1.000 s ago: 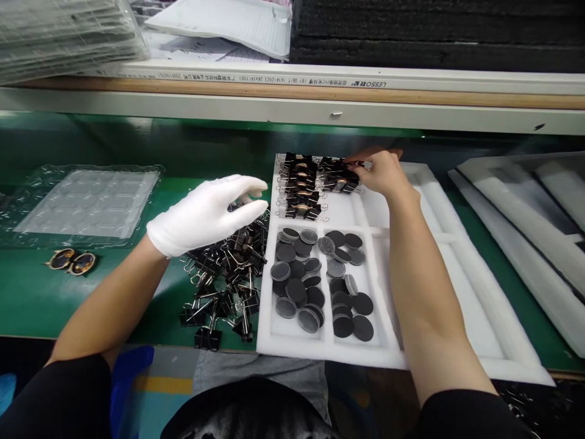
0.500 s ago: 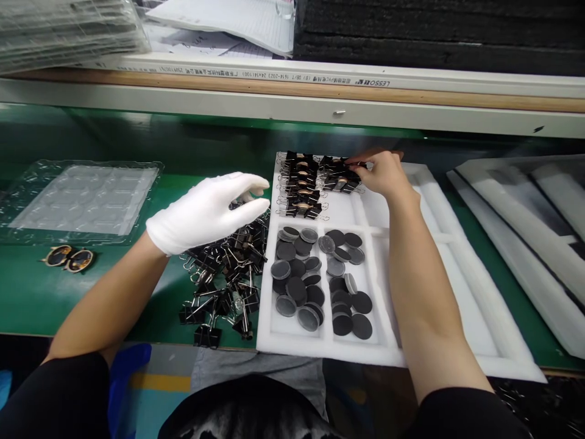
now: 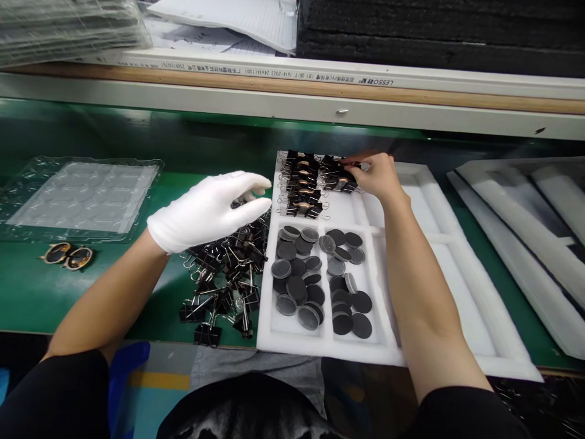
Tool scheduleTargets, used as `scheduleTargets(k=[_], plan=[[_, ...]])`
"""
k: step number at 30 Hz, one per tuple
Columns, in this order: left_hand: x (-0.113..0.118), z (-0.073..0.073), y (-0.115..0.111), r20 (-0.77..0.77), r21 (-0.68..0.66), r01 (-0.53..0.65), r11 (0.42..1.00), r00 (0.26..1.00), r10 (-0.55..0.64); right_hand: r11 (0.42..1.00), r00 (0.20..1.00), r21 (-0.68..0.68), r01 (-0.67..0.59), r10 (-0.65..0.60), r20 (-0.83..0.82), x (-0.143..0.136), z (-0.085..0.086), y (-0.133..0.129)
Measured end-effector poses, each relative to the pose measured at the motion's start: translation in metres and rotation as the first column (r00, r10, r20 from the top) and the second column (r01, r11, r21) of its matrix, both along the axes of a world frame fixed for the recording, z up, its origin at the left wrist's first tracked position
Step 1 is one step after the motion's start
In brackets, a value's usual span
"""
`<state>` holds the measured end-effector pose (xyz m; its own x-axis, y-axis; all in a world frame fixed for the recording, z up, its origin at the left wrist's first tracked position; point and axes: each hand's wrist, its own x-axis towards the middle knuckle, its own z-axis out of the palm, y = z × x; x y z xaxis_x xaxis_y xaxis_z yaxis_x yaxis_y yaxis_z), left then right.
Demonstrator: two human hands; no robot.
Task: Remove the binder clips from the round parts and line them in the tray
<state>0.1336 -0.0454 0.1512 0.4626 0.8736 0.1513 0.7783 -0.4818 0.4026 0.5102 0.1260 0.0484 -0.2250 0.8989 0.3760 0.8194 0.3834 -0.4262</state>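
My left hand, in a white glove, hovers over a heap of black binder clips with thumb and fingers apart and nothing between them. My bare right hand reaches to the back of a white foam tray. Its fingers pinch a black binder clip in a short second row; the fingertips are partly hidden. Left of it stands a longer row of binder clips, clamped on thin tan-edged pieces. Nearer me, the tray holds many round black discs, some with clear covers.
At left lie a clear plastic blister tray and two joined oval tortoiseshell-patterned pieces on the green table. More white foam trays lean at right. A shelf edge crosses behind, bearing papers and black foam.
My right hand has shifted very slightly left and stays at the same binder clip. My left hand has hardly moved.
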Motion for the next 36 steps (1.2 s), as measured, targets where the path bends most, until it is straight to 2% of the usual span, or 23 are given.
scheduleTargets(k=[12, 17, 23, 27, 30, 36], plan=[[-0.001, -0.001, 0.000, -0.002, -0.003, -0.002, 1.000, 1.000, 0.002, 0.998, 1.000, -0.067, 0.011, -0.012, -0.016, 0.005, 0.005, 0.001], [-0.002, -0.001, 0.000, 0.003, 0.000, 0.008, 1.000, 1.000, -0.008, 0.994, 0.995, -0.101, 0.030, -0.039, -0.091, 0.004, 0.005, 0.003], [-0.003, -0.001, 0.001, 0.010, 0.000, 0.011, 1.000, 1.000, -0.011, 0.998, 0.984, -0.046, 0.032, -0.039, -0.175, -0.001, -0.002, 0.009], [-0.003, -0.001, 0.000, 0.018, -0.008, 0.008, 1.000, 1.000, -0.008, 0.997, 0.972, -0.071, 0.019, -0.035, -0.233, 0.001, -0.009, 0.013], [-0.002, -0.001, 0.001, 0.014, -0.012, 0.013, 1.000, 1.000, -0.013, 0.993, 0.976, -0.109, 0.034, -0.057, -0.209, 0.003, -0.009, 0.014], [-0.002, -0.002, 0.000, 0.008, -0.024, 0.005, 1.000, 1.000, -0.004, 0.995, 0.994, -0.097, 0.038, -0.047, -0.097, 0.004, 0.000, 0.010]])
